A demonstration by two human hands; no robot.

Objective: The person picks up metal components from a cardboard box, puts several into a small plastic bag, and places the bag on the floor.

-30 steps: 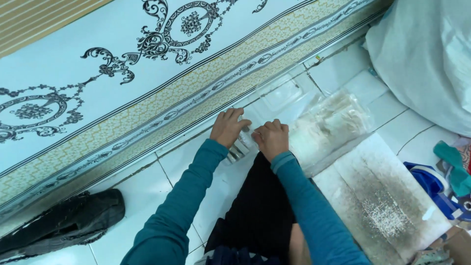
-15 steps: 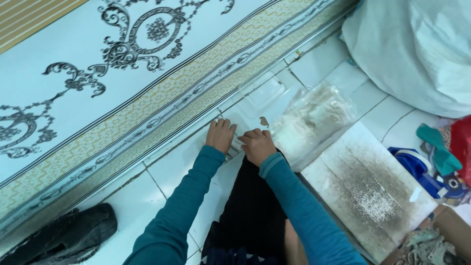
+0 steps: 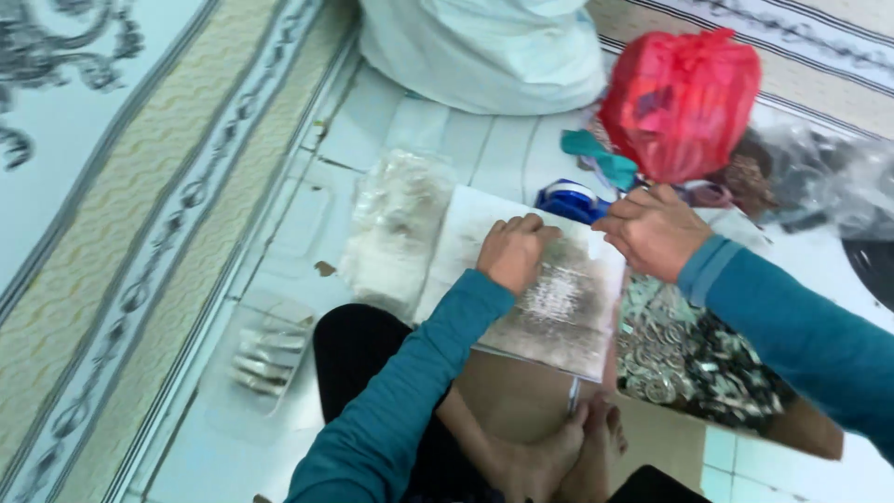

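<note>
Pinning white sheet (image 3: 484,233) mid-frame: left hand (image 3: 515,251) fisted, knuckles down; right hand (image 3: 652,230) curled at its edge, contents unclear.

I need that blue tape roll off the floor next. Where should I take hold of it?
Grip the blue tape roll across its outer rim from above: it lies flat, ring face up, with its near side free. The right hand is closest.

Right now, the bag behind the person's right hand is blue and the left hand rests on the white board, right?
Not quite. The head view shows the bag behind the right hand is red, not blue. The left hand does rest on the white board.
</note>
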